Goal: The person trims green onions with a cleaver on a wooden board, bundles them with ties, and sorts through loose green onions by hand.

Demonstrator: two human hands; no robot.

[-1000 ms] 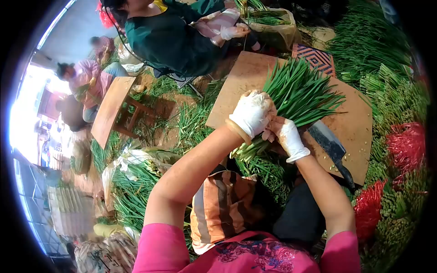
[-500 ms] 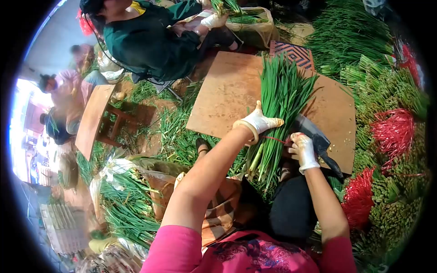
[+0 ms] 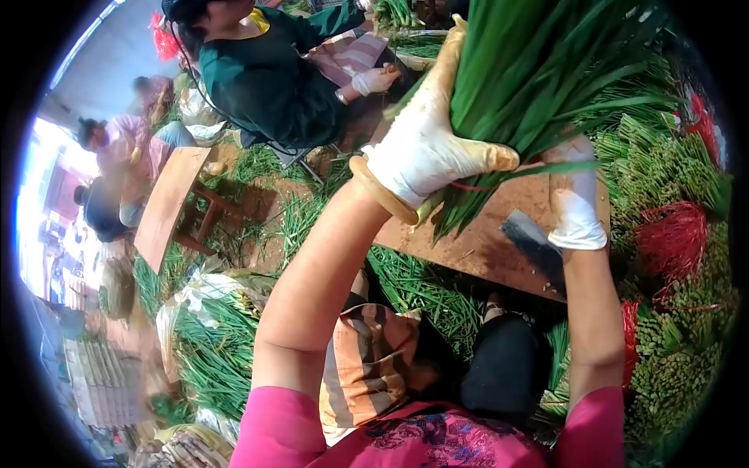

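A thick bunch of green chives (image 3: pixel 538 70) is lifted up close to the camera, above a brown wooden cutting board (image 3: pixel 484 242). My left hand (image 3: pixel 425 144), in a white glove with a rolled cuff, grips the bunch near its stem end. My right hand (image 3: pixel 573 199), also gloved, holds the bunch from the right side. A thin red tie (image 3: pixel 468 187) shows at the stems. A cleaver (image 3: pixel 534 246) lies on the board below my hands.
Tied chive bundles (image 3: pixel 679 366) and red ties (image 3: pixel 675 234) are piled at right. Loose chives (image 3: pixel 218 351) cover the ground at left. A person in a dark green top (image 3: pixel 265 78) sits across; a wooden stool (image 3: pixel 168 207) and other people are at far left.
Both hands have raised the chive bunch off the board towards the camera. My right hand has moved from the stems near the cleaver up onto the bunch's side.
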